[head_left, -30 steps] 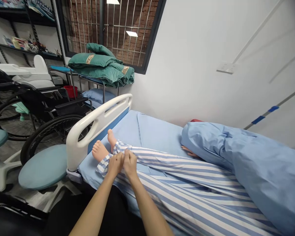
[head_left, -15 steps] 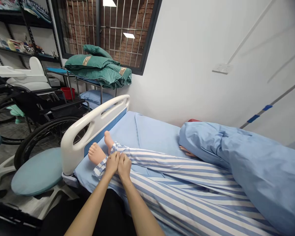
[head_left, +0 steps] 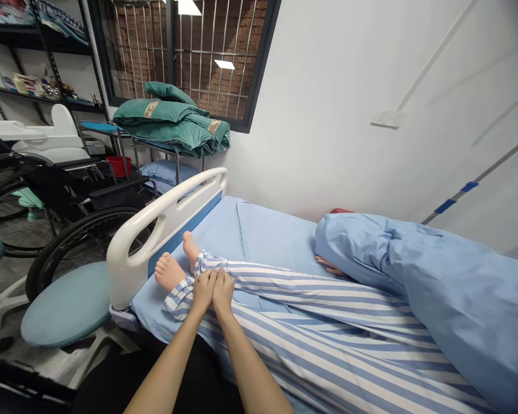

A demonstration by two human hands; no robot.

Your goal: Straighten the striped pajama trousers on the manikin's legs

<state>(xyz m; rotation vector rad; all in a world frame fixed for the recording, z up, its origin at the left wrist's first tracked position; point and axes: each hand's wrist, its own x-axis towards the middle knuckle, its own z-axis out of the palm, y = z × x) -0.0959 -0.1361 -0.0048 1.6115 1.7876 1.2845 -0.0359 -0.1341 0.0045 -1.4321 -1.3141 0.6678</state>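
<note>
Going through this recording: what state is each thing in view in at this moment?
Bare left hand: pressed on the trouser leg, grip unclear.
Bare right hand: pressed there too, touching the left.
Blue-and-white striped trousers: worn by a manikin, legs straight.
Manikin's bare feet: uncovered.
White plastic bed footboard: upright.
Light-blue sheet: draped over the manikin's upper body.
Green quilts: folded, stacked.
Black wheelchair: unoccupied.

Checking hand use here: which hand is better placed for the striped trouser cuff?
Left, probably: the left hand lies right beside the cuff, while the right hand sits further from it.
</note>
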